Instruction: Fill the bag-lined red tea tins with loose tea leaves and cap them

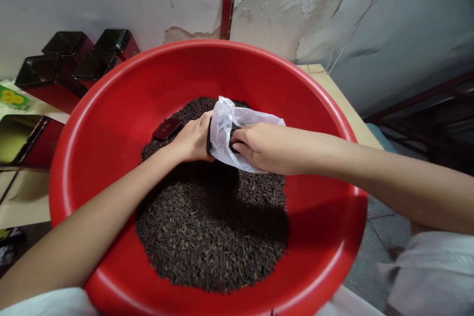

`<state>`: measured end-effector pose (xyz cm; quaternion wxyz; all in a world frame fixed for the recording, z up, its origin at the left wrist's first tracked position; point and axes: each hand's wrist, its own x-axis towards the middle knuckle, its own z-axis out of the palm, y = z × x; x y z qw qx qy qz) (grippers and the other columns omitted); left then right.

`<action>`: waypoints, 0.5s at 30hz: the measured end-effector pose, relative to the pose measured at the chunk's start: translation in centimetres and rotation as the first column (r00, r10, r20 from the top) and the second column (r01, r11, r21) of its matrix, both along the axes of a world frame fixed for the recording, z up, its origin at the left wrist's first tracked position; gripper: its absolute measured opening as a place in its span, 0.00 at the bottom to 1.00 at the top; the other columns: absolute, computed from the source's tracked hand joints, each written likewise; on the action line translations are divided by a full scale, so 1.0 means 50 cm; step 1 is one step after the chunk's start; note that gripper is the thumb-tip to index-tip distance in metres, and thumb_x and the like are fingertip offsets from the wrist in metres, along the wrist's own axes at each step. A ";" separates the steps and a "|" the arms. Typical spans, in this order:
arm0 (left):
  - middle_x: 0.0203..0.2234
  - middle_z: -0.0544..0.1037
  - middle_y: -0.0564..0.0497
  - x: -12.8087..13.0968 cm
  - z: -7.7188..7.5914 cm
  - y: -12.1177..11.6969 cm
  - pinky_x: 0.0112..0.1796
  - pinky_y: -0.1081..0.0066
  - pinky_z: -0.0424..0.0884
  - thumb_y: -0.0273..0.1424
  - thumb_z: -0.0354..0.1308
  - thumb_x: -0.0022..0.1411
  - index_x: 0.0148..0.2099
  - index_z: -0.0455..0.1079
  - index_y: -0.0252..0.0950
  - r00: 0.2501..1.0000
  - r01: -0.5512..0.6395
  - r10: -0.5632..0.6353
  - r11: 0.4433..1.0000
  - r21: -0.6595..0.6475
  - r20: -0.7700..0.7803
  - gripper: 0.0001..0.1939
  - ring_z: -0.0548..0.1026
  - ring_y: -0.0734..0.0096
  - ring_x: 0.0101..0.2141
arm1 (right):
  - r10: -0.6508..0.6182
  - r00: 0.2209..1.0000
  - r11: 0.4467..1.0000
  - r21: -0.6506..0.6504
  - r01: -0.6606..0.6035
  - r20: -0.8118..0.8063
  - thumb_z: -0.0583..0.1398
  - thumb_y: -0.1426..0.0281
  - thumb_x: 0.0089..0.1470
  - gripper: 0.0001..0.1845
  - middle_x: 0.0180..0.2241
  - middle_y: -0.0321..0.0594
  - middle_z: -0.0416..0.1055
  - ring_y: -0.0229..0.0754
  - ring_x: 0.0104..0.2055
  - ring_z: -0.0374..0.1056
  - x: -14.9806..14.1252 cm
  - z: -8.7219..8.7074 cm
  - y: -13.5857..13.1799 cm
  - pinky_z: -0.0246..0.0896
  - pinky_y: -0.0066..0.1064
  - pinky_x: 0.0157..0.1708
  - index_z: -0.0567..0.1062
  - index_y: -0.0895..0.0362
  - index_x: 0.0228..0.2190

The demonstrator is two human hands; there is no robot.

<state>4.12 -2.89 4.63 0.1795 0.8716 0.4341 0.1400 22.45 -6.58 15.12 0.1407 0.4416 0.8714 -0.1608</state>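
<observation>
A clear plastic bag [222, 133] lines a dark tin, its loose edge spread over the rim. My left hand [194, 137] grips the tin from the left, holding it tilted above the basin, mouth to the right. Most of the tin is hidden by the bag and hand. Inside the bag's mouth, the curled fingers of my right hand [257, 145] press together against dark dried tea leaves. A heap of loose tea leaves [211, 242] covers the bottom of the large red basin [103, 158] below. Near my left hand a small dark red lid [168, 129] rests on the heap.
Several open dark red tins [44, 79] stand left of the basin, with another tin [27, 140] lying closer, its mouth facing left. A green packet [15, 98] is beside them. Cardboard [326, 84] shows behind the basin, against a wall [289, 5] with peeling paint.
</observation>
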 end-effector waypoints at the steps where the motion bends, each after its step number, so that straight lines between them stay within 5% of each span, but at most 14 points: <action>1: 0.53 0.64 0.29 -0.001 0.000 0.000 0.47 0.52 0.68 0.33 0.66 0.37 0.58 0.51 0.25 1.000 -0.002 0.002 1.000 0.010 -0.013 0.47 0.69 0.37 0.50 | 0.036 0.998 0.999 0.027 -0.038 0.046 0.50 0.72 0.58 0.14 0.36 0.50 0.74 0.41 0.31 0.68 -0.007 -0.006 0.005 0.57 0.32 0.29 0.74 0.64 0.37; 5: 0.52 0.67 0.31 0.000 0.004 -0.001 0.46 0.55 0.70 0.34 0.67 0.38 0.60 0.48 0.27 0.999 -0.031 0.031 0.999 -0.017 -0.014 0.49 0.71 0.41 0.49 | 0.008 0.999 0.999 0.043 -0.010 0.040 0.49 0.80 0.52 0.16 0.35 0.49 0.75 0.41 0.31 0.68 -0.022 0.005 0.026 0.58 0.32 0.30 0.75 0.64 0.35; 9: 0.52 0.67 0.32 0.001 0.004 0.000 0.46 0.55 0.69 0.33 0.67 0.37 0.57 0.52 0.29 0.999 -0.017 0.017 1.000 -0.004 -0.048 0.45 0.71 0.41 0.49 | -0.073 0.992 0.955 -0.278 0.099 0.102 0.48 0.85 0.47 0.20 0.30 0.41 0.76 0.37 0.28 0.68 -0.029 0.028 0.048 0.61 0.30 0.30 0.77 0.60 0.30; 13: 0.54 0.65 0.32 -0.001 0.001 0.001 0.46 0.53 0.70 0.33 0.67 0.37 0.60 0.47 0.29 0.999 -0.035 0.034 0.999 -0.010 -0.019 0.50 0.71 0.40 0.49 | -0.089 0.993 0.987 -0.124 0.098 0.076 0.50 0.83 0.48 0.18 0.33 0.42 0.75 0.38 0.31 0.69 -0.031 0.026 0.065 0.60 0.30 0.33 0.77 0.61 0.31; 15: 0.54 0.65 0.32 -0.002 0.001 0.002 0.45 0.53 0.70 0.35 0.67 0.38 0.60 0.48 0.29 0.999 -0.037 0.037 0.999 -0.028 -0.012 0.49 0.71 0.40 0.49 | -0.062 0.992 0.983 -0.167 0.079 0.109 0.51 0.82 0.48 0.16 0.28 0.40 0.74 0.37 0.28 0.67 -0.030 0.023 0.068 0.59 0.30 0.30 0.77 0.60 0.29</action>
